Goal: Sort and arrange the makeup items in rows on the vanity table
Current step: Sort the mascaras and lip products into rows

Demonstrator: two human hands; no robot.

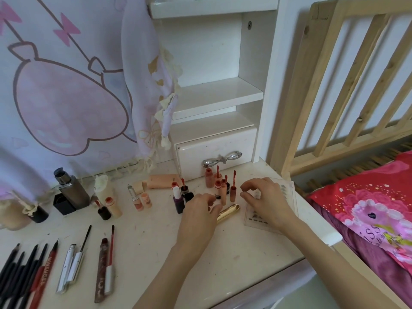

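Observation:
A cluster of small upright lip gloss tubes (223, 188), some with their wands standing in them, stands on the white vanity table (142, 237) in front of the drawer. My left hand (198, 212) reaches into the cluster and pinches the base of a small lip tube (217, 190) with an orange cap and a black label. My right hand (265, 199) hovers just right of the cluster over a clear palette case (287, 195), fingers curved with thumb and forefinger apart, holding nothing. A gold lipstick tube (230, 211) lies flat between my hands.
Dark pencils (22, 270) lie in a row at the front left, beside silver mascara tubes (71, 266) and a brown gloss (101, 270). A perfume bottle (71, 190), a purple bottle (178, 202) and a peach tube (165, 180) stand further back. The bed (367, 210) borders the right.

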